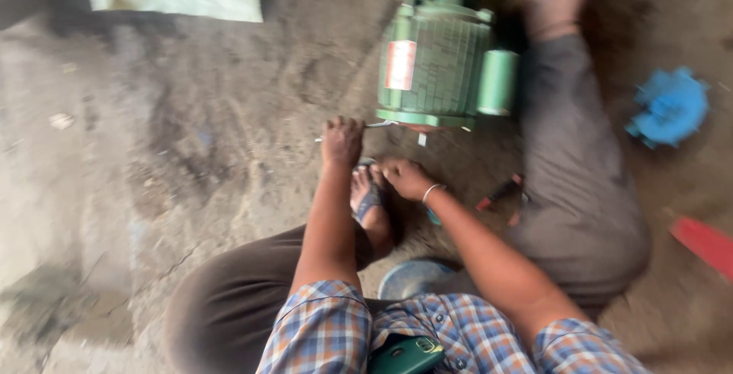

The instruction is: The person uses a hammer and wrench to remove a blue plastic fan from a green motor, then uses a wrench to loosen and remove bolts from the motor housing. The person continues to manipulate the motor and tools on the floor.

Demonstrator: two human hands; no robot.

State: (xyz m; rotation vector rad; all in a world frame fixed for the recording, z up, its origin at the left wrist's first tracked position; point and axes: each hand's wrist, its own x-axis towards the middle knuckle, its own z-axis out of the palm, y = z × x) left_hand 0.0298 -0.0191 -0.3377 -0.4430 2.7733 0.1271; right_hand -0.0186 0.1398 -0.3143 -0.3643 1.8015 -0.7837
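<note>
Your left hand [341, 141] is closed in a fist around a thin pale rod or tool [379, 124], of which only short ends show on either side of the knuckles; the frame is blurred, so its kind cannot be told. That rod runs roughly level across the view, left to right, and its right end sits just under the near rim of the green electric motor [443, 53], at or very near a small red part on the motor's lower edge. Contact there cannot be confirmed. The motor lies on its side on the dirt floor [191, 129], its long axis running away from you, up the frame, directly ahead of your left fist and just beyond it. Your right hand [405, 178], with a metal bangle [432, 190] at the wrist, rests lower and nearer to your body, fingers curled loosely over your sandalled foot [370, 202]; whether it grips anything cannot be told. Your left hand is therefore the nearer of the two to the motor. Your other leg, in grey trousers [580, 183], stretches along the motor's right side. A red-handled tool [500, 191] lies beside that leg, a blue plastic fan [672, 106] and a red flat piece [706, 244] lie well apart to the right, and a round metal bowl [412, 276] sits close to your lap.
</note>
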